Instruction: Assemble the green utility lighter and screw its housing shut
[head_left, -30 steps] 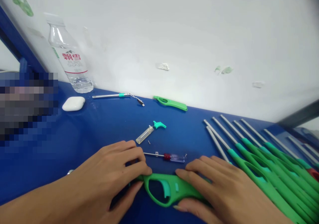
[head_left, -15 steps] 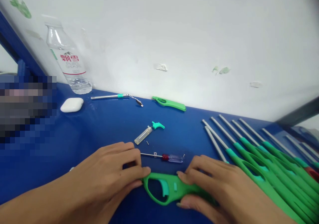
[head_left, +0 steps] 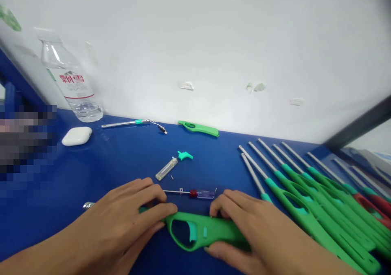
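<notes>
Both hands hold one green lighter (head_left: 210,230) level above the blue table. My left hand (head_left: 131,214) is closed round its neck end, and a metal tip pokes out beyond that hand at the left. Fingers and thumb of my right hand (head_left: 244,226) grip the handle end. A teal trigger (head_left: 192,231) shows inside the lighter's loop. Just beyond the hands lies a screwdriver (head_left: 204,194) with a clear and red handle. Farther back are a clear fuel tank (head_left: 166,169), a small screw (head_left: 172,177) and a loose teal trigger piece (head_left: 185,156).
Several lighters (head_left: 324,210) with metal rods lie fanned at the right. Along the wall are a green shell half (head_left: 200,129), a metal rod with wires (head_left: 122,124) and a water bottle (head_left: 73,83). A white case (head_left: 77,136) sits at the left.
The view has shifted, so most things appear farther left. The metal tip beyond my left hand now shows more. Both hands still hold the lighter, and the right fingers sit slightly differently on it.
</notes>
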`<state>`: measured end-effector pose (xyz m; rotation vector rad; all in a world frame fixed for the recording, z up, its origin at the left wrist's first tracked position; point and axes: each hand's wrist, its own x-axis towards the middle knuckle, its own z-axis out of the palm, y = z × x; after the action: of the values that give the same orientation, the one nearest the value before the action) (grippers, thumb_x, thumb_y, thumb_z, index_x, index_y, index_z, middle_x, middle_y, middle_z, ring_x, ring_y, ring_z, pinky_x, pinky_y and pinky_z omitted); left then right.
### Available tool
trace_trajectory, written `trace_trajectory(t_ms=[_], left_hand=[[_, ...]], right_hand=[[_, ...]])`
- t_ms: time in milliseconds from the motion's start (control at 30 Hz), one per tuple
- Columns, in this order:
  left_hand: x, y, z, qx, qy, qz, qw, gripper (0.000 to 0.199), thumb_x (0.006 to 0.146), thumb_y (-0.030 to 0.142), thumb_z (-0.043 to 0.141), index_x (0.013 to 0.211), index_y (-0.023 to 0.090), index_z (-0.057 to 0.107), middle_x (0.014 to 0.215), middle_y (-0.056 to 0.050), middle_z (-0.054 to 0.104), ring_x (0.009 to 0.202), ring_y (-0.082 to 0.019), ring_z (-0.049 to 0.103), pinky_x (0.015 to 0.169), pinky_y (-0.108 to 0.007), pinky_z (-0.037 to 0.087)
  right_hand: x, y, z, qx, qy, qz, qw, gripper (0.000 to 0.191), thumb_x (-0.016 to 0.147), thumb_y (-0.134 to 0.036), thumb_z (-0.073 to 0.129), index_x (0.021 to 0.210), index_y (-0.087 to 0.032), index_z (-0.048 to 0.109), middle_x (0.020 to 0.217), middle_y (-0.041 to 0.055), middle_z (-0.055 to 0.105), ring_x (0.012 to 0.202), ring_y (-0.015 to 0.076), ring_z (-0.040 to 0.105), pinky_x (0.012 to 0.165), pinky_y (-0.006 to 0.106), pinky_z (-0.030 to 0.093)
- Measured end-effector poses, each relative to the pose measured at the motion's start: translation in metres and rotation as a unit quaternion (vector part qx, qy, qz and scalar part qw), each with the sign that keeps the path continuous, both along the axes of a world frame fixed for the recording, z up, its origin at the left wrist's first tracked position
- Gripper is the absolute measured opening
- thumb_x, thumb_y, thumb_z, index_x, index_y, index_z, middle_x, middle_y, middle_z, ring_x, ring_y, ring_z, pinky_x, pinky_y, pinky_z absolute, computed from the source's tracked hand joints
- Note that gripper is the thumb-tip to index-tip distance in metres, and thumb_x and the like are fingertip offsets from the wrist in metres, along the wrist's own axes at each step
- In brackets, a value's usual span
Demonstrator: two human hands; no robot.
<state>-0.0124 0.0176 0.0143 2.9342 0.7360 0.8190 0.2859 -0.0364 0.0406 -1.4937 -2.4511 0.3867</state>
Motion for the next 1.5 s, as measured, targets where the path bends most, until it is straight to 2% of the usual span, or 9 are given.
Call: trace_trajectory(t_ms=[100,200,300,433,567,733,967,1233,1500], left_hand=[[0.002,0.000,0.001,0.000,-0.032,0.008,0.999,0.031,0.115,0.010,0.048,0.134,0.028,0.066,0.114,0.000,0.075,0.109,-0.017,0.071,0.104,-0.026,0.055],[0.001,0.000,-0.001,-0.015,-0.054,0.012,0.998,0.028,0.117,0.013,0.051,0.134,0.028,0.067,0.116,0.000,0.075,0.109,-0.017,0.070,0.101,-0.026,0.055],[-0.002,0.001,-0.005,-0.019,-0.069,0.029,0.997,0.026,0.118,0.021,0.055,0.140,0.027,0.068,0.121,-0.002,0.074,0.112,-0.019,0.070,0.096,-0.028,0.056],[-0.007,0.009,-0.007,0.047,-0.065,0.086,0.993,0.035,0.118,0.039,0.060,0.151,0.026,0.066,0.129,-0.006,0.077,0.115,-0.027,0.073,0.099,-0.039,0.055],[-0.007,0.019,-0.003,0.085,-0.062,0.087,0.991,0.023,0.120,0.026,0.056,0.139,0.024,0.069,0.117,-0.003,0.080,0.104,-0.023,0.074,0.097,-0.039,0.053],[-0.003,0.017,0.001,0.065,-0.055,0.038,0.996,0.024,0.120,0.017,0.051,0.134,0.023,0.070,0.114,-0.002,0.080,0.100,-0.018,0.075,0.093,-0.033,0.058],[-0.010,0.012,0.001,0.043,-0.057,0.013,0.997,0.033,0.116,0.015,0.055,0.141,0.027,0.073,0.117,-0.005,0.085,0.098,-0.019,0.084,0.088,-0.028,0.069],[-0.024,0.010,-0.014,0.065,-0.029,0.010,0.997,0.049,0.108,0.004,0.062,0.153,0.023,0.068,0.121,-0.008,0.085,0.108,-0.021,0.082,0.097,-0.033,0.070],[-0.028,0.009,-0.018,0.103,-0.029,-0.005,0.994,0.047,0.105,-0.001,0.061,0.147,0.017,0.070,0.121,-0.008,0.087,0.105,-0.021,0.085,0.102,-0.034,0.070]], right_hand=[[0.001,-0.002,0.004,-0.043,0.004,-0.014,0.999,0.035,0.091,-0.038,0.097,0.118,-0.027,0.078,0.113,0.0015,0.085,0.101,0.0319,0.085,0.086,0.046,0.069],[0.006,-0.003,0.009,-0.097,0.034,-0.035,0.994,0.018,0.107,-0.045,0.079,0.119,-0.031,0.076,0.111,-0.0012,0.084,0.100,0.0276,0.083,0.085,0.041,0.066],[0.010,-0.001,0.012,-0.121,0.068,-0.047,0.989,0.020,0.115,-0.049,0.062,0.120,-0.033,0.073,0.104,-0.0026,0.081,0.094,0.0241,0.080,0.083,0.037,0.062],[0.013,0.004,0.015,-0.130,0.081,-0.058,0.986,0.024,0.118,-0.049,0.054,0.115,-0.032,0.070,0.099,-0.0026,0.079,0.089,0.0222,0.077,0.081,0.035,0.058],[0.017,0.008,0.019,-0.127,0.094,-0.066,0.985,0.032,0.119,-0.057,0.051,0.111,-0.032,0.070,0.095,-0.0031,0.078,0.088,0.0222,0.076,0.081,0.035,0.057],[0.020,0.004,0.017,-0.140,0.091,-0.078,0.983,0.035,0.117,-0.063,0.051,0.116,-0.036,0.072,0.099,-0.0034,0.080,0.093,0.0228,0.078,0.084,0.035,0.060],[0.013,-0.001,0.010,-0.085,0.140,-0.046,0.985,0.047,0.115,-0.068,0.051,0.138,-0.039,0.079,0.130,-0.0002,0.086,0.112,0.0242,0.083,0.089,0.030,0.069],[0.004,-0.004,0.018,-0.130,0.155,-0.080,0.976,0.029,0.104,-0.058,0.067,0.112,-0.039,0.088,0.098,-0.0005,0.087,0.074,0.0221,0.079,0.071,0.031,0.069],[-0.004,-0.010,0.013,-0.289,0.238,-0.137,0.917,0.049,0.102,-0.071,0.068,0.124,-0.030,0.085,0.074,-0.0001,0.071,0.066,0.0200,0.068,0.057,0.028,0.056]])
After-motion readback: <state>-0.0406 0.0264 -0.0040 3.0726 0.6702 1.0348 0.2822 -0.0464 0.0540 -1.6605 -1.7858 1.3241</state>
